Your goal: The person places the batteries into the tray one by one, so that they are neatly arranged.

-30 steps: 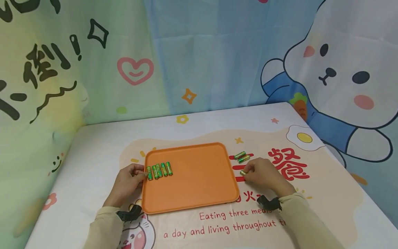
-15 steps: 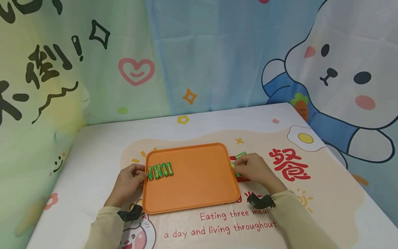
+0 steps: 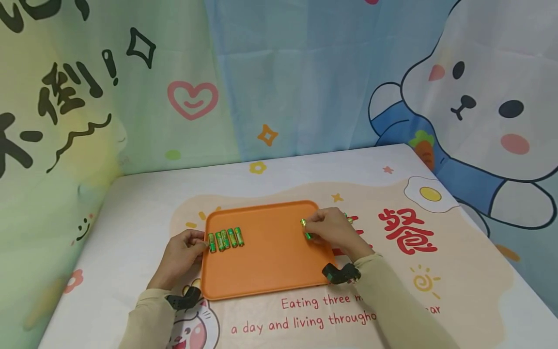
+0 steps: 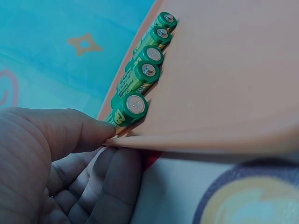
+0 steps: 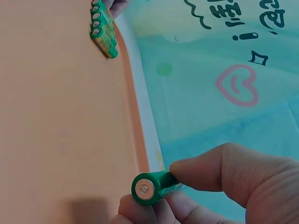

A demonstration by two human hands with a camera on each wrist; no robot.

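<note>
An orange tray [image 3: 266,264] lies on the printed tablecloth. Several green batteries [image 3: 225,239] lie side by side in a row along its left part. My left hand [image 3: 179,257] pinches the tray's left rim, thumb on top and fingers beneath, beside the nearest battery [image 4: 130,109] in the left wrist view. Over the right part of the tray, my right hand [image 3: 334,230] holds another green battery [image 5: 152,187] between thumb and fingers. One flat end of that battery faces the right wrist camera.
To the right of the tray, a loose battery [image 3: 349,219] on the tablecloth [image 3: 462,261] is partly hidden behind my right hand. A printed curtain [image 3: 305,87] hangs behind the table.
My right hand has carried the battery leftward from the tablecloth to over the tray's right part. My left hand stays at the rim, and the row of batteries looks the same.
</note>
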